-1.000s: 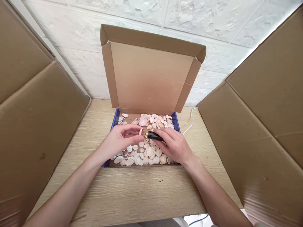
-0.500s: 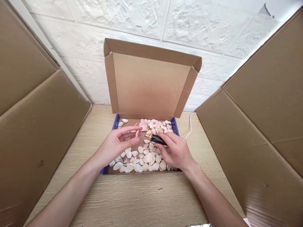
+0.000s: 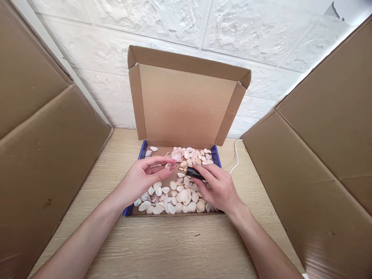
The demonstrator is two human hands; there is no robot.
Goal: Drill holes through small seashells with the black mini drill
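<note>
A small pale seashell (image 3: 167, 166) is pinched between the thumb and fingers of my left hand (image 3: 145, 173). My right hand (image 3: 216, 185) grips a black mini drill (image 3: 194, 173) with a brass chuck. Its thin bit points left at the shell; whether the tip touches it I cannot tell. Both hands hover over an open cardboard box (image 3: 172, 145) with blue sides. White and cream shells (image 3: 183, 195) lie heaped in its near part, and pinkish shells (image 3: 190, 154) at the back.
The box's lid (image 3: 186, 104) stands raised at the back, in front of a white brick-patterned wall (image 3: 168, 23). Cardboard panels flank the wooden table (image 3: 162, 248). A white cable (image 3: 236, 155) runs along the right, and a small dark sliver (image 3: 197, 235) lies in front.
The shell in my left hand has turned slightly, showing more of its face toward the drill. My right hand keeps its grip on the drill, and the view has shifted a little.
</note>
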